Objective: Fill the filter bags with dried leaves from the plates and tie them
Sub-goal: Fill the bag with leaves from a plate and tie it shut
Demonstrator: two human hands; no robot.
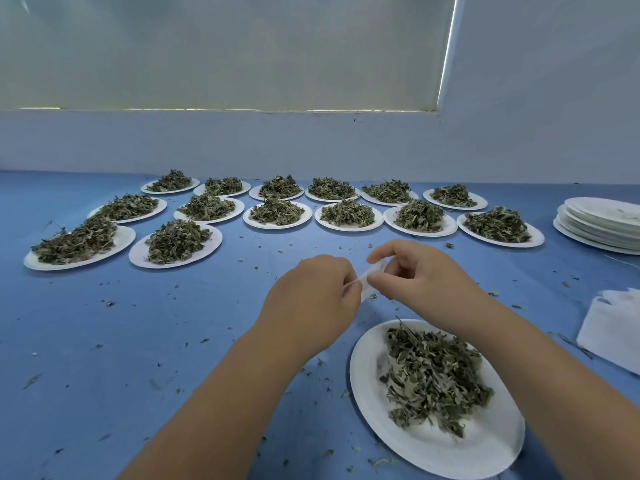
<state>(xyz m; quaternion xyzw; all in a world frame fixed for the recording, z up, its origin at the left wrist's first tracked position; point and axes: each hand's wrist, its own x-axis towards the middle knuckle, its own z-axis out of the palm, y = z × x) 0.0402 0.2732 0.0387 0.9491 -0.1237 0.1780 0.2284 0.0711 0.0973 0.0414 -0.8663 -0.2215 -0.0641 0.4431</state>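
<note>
The left hand (311, 299) and right hand (415, 271) together pinch one small white filter bag (364, 285) just above the blue table (138, 341). The left fingers curl round its lower edge, and the right thumb and forefinger nip its upper edge, so each grip is narrow and closed on the fabric. The bag looks flat and empty. Held from opposite sides like this, it is most likely being teased open at the mouth before anything goes in. At five o'clock from the hands, tucked under the right forearm, sits a paper plate (367, 386) heaped with dried leaves (433, 382), close enough to serve as the source for this bag. From ten to one o'clock, well beyond the hands, more heaped plates (211, 245) stand in rows, apparently waiting their turn. At two o'clock a stack of empty plates (602, 223) sits near the table's right edge, likely ones already used up. At three o'clock lies a pile of flat white sheets (616, 327), probably spare bags within the right hand's reach. Leaf crumbs (107, 303) dot the cloth.
</note>
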